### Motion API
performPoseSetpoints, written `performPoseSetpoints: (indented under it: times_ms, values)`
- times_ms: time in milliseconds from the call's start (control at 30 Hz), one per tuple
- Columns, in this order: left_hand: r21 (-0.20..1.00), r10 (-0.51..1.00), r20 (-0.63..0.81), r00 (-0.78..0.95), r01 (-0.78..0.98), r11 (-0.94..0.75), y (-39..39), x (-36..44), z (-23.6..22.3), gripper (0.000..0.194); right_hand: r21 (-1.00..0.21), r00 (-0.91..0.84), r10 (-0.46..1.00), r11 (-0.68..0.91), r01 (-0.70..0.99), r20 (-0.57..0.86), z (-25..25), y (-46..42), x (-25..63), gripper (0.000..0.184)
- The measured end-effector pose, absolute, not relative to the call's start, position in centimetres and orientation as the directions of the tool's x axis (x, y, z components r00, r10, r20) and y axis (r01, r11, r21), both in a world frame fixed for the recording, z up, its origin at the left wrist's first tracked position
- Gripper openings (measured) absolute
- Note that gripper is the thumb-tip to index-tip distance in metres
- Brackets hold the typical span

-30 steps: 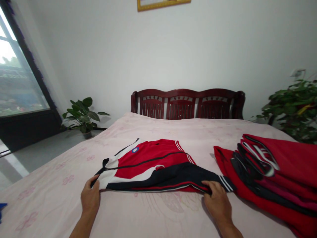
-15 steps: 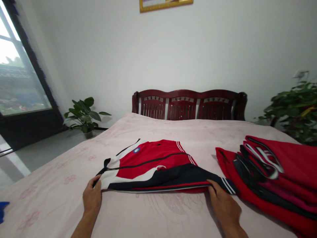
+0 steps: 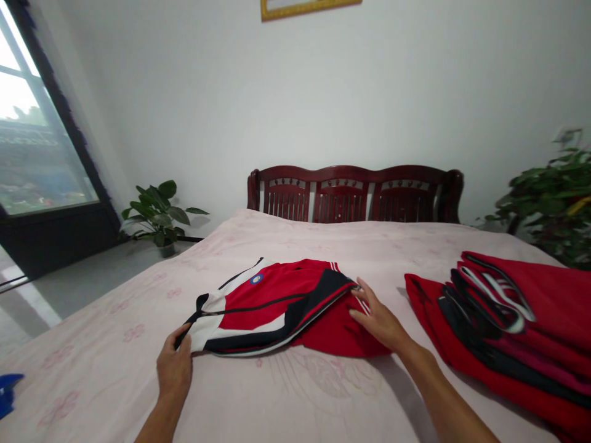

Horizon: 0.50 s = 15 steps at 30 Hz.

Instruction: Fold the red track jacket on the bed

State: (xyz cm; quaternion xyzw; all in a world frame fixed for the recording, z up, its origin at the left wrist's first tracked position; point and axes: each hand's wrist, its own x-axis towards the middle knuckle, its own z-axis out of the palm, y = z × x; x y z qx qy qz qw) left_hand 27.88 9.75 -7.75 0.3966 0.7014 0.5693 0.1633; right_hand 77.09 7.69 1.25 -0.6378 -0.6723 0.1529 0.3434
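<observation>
A red, white and black sports jacket [image 3: 272,301] lies partly folded on the pink bedsheet [image 3: 323,394] in front of me. My left hand [image 3: 174,369] pinches the jacket's near left corner at the white panel. My right hand [image 3: 376,317] has carried the black sleeve up over the red body and grips its end near the striped cuff, fingers closed on the cloth. The red underside of the jacket shows below my right hand.
A pile of red and black garments [image 3: 503,320] lies to the right on the bed. A dark wooden headboard [image 3: 355,194] stands at the far end. Potted plants stand at the left [image 3: 157,212] and the right [image 3: 549,203]. A blue thing [image 3: 7,391] shows at the left edge.
My right hand has lifted the black sleeve from the near right edge and folded it up and back over the red body. My left hand has stayed on the near left corner.
</observation>
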Motion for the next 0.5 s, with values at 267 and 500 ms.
performPoseSetpoints:
  times_ms: [267,500]
  values:
    - [0.905,0.8,0.212,-0.561,0.421,0.055,10.1,28.4,-7.1,0.055,-0.2,-0.078,0.963,0.132,0.971,0.257,-4.1,2.7,79.8,0.042]
    - [0.969,0.864,0.076,-0.498,0.241,0.054,9.2,25.9,-5.4,0.061,-0.064,-0.122,0.9,0.164,0.984,0.419,1.2,-0.8,82.6,0.024]
